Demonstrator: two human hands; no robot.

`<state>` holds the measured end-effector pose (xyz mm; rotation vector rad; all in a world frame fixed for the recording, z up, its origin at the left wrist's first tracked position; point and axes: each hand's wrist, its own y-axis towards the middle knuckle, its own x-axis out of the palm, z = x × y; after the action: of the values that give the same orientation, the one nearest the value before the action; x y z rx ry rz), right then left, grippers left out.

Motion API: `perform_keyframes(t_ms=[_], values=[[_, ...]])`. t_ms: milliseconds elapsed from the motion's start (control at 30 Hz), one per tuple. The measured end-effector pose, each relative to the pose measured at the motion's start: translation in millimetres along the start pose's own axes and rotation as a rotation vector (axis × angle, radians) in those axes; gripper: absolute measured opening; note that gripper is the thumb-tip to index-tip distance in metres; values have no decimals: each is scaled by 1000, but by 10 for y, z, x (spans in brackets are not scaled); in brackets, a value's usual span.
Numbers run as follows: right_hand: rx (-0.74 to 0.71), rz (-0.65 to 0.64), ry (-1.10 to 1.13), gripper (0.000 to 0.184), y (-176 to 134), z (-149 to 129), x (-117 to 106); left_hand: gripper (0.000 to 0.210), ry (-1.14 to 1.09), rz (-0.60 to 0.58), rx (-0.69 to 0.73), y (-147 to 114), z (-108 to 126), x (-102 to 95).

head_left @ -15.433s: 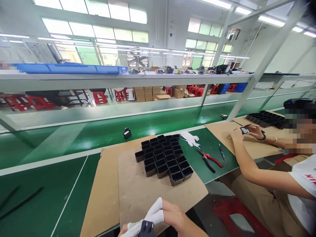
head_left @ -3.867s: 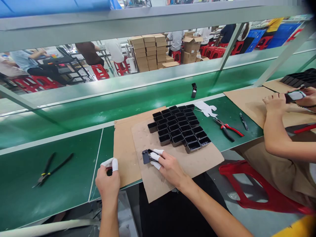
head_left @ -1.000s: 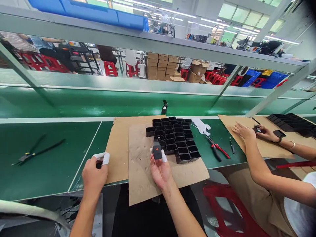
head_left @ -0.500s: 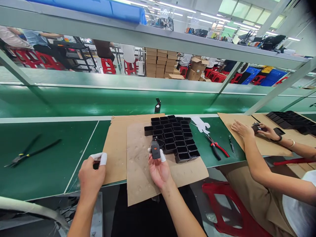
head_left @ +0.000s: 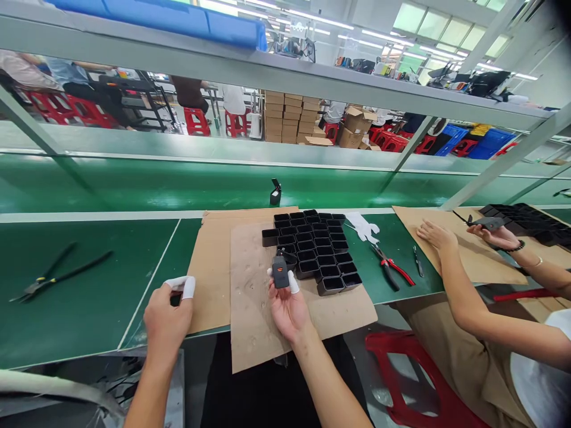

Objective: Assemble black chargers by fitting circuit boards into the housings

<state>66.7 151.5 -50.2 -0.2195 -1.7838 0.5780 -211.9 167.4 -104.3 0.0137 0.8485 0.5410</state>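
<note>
Right hand [head_left: 289, 306]: pinches the small black part [head_left: 280, 272] upright (long axis vertical), just before the black trays [head_left: 312, 249].
Left hand [head_left: 167, 318]: curled shut, farther left, over the table edge [head_left: 89, 351].

The left hand [head_left: 167, 318] covers whatever it pinches; beside it, the co-worker's body [head_left: 535, 380] runs off-frame.

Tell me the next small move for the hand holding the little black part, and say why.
Probably carry it a little forward and lower it toward an open cell. The right hand holds the black part upright in its fingertips, just short of the near edge of the black tray of cells. The left hand rests at the table edge.
</note>
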Motion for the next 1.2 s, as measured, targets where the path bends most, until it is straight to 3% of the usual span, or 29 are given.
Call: perform_keyframes(t_ms=[33, 133, 200, 300, 400, 467, 567, 633, 800, 1000, 1200], values=[[-37, -47, -56, 26, 8, 31, -33, 56, -5, 4, 4, 0, 1, 2], [-192, -225, -281, 64, 37, 159, -117, 56, -29, 9, 15, 0, 4, -2], [-286, -287, -420, 68, 53, 258, -151, 57, -42, 7, 16, -2, 5, -8], [-419, -248, -572, 66, 41, 373, -162, 57, -52, 12, 24, -7, 15, -23], [-581, -210, -854, 46, -35, 379, -135, 55, -52, 12, 30, -15, 33, -45], [-758, -287, -1146, 30, -90, 313, -118, 53, -56, 4, 34, -20, 44, -61], [-966, -413, -1518, 29, -99, 192, -148, 52, -67, 0, 42, -25, 49, -73], [-963, -424, -1625, 30, -54, 153, -214, 52, -72, 4, 37, -24, 44, -70], [-873, -338, -1555, 27, 27, 197, -360, 52, -80, 9, 17, -11, 23, -51], [-976, -403, -1648, 16, -12, 203, -316, 48, -85, 1, 25, -10, -20, -40], [-934, -365, -1670, 20, -5, 210, -301, 46, -86, 19, 51, -20, -38, -20]])
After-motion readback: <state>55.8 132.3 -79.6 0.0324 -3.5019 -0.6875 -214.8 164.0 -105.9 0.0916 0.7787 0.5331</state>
